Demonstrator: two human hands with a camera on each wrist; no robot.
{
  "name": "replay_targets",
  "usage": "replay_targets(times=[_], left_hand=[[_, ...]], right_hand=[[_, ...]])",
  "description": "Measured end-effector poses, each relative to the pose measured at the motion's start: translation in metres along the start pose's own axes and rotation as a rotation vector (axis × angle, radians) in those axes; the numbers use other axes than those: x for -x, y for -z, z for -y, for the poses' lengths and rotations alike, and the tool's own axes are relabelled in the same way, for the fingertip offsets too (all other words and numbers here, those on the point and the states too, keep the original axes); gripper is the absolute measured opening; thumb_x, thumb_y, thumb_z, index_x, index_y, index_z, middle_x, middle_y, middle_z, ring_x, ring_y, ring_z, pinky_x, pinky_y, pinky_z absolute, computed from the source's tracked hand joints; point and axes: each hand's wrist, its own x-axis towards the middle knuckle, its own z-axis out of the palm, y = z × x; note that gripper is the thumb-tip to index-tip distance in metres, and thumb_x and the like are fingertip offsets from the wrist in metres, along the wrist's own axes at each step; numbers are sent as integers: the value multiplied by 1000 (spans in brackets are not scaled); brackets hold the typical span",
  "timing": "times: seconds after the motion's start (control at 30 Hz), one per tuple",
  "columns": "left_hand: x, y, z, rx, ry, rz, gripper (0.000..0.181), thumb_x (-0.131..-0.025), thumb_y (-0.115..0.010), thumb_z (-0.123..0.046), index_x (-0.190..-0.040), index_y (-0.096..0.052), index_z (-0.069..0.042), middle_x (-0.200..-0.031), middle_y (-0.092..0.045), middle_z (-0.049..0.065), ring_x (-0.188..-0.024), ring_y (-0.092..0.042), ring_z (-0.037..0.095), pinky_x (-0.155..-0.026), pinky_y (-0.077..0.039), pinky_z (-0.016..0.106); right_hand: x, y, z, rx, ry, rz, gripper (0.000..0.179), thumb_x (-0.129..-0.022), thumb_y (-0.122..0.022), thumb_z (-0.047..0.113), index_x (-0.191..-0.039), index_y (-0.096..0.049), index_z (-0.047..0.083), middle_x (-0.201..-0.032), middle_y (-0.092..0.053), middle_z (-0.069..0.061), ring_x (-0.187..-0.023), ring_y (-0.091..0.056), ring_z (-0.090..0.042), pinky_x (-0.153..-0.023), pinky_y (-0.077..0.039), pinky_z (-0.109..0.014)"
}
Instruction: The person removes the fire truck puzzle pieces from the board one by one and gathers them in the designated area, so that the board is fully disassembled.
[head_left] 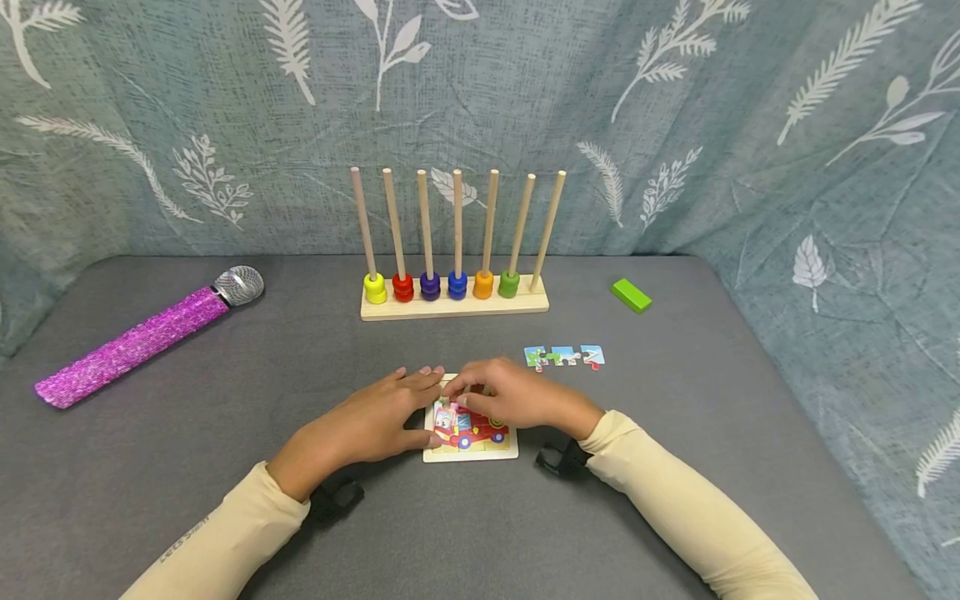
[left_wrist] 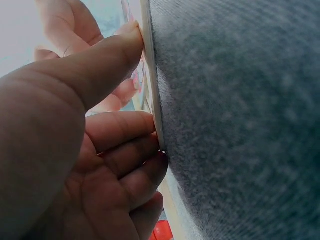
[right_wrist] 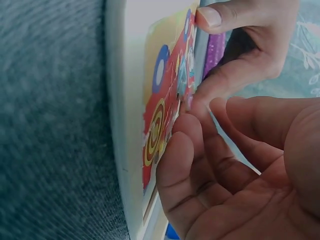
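Note:
A small puzzle board (head_left: 472, 450) with a red vehicle picture lies flat on the grey table. My left hand (head_left: 360, 427) lies at its left side, with the thumb (left_wrist: 117, 50) and the fingertips (left_wrist: 135, 127) pressed against the board's edge (left_wrist: 152, 95). Over the board's upper half, my right hand (head_left: 517, 398) has its fingers curled down. Its fingertips (right_wrist: 187, 125) pinch a puzzle piece (right_wrist: 175, 112) that sits slightly raised among the fitted pieces. The upper part of the picture is hidden under this hand.
A strip of joined blue puzzle pieces (head_left: 564, 357) lies just right of the hands. Behind stand a wooden peg rack (head_left: 453, 304) with coloured rings and a green block (head_left: 631, 295). A glittery pink microphone (head_left: 142, 337) lies at left. A leaf-print curtain closes off the back.

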Motion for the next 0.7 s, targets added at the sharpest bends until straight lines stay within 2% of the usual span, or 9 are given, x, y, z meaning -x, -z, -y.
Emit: replay_targets(times=[0.2,0.43,0.7], left_hand=[[-1,0,0,19,12,11,72,-89,-72,-34,-148,-42,-7,-152,-33,20,-140,-31,33,-113,-19,53],[0,0,0,9,4,7,71,-90,-71,-35,-145,-43,-1,-151,-35,21,-139,-32,34,-113,-20,53],[0,0,1,-3,-7,4,70,-90,-70,-35,-142,-45,4,-150,-36,21,-139,-33,35,-112,-22,54]], right_hand=[[-1,-1,-1,14,18,-18,23,-97,-58,5,-117,-70,4,-106,-66,-3,-80,-54,-8,-74,-47,-25],[-3,-4,1,31,33,-30,20,-95,-61,4,-112,-72,4,-101,-64,-1,-78,-53,-7,-73,-47,-23],[-4,-4,0,-35,37,-5,19,-92,-65,3,-109,-74,5,-94,-64,-1,-73,-51,-5,-67,-46,-22]])
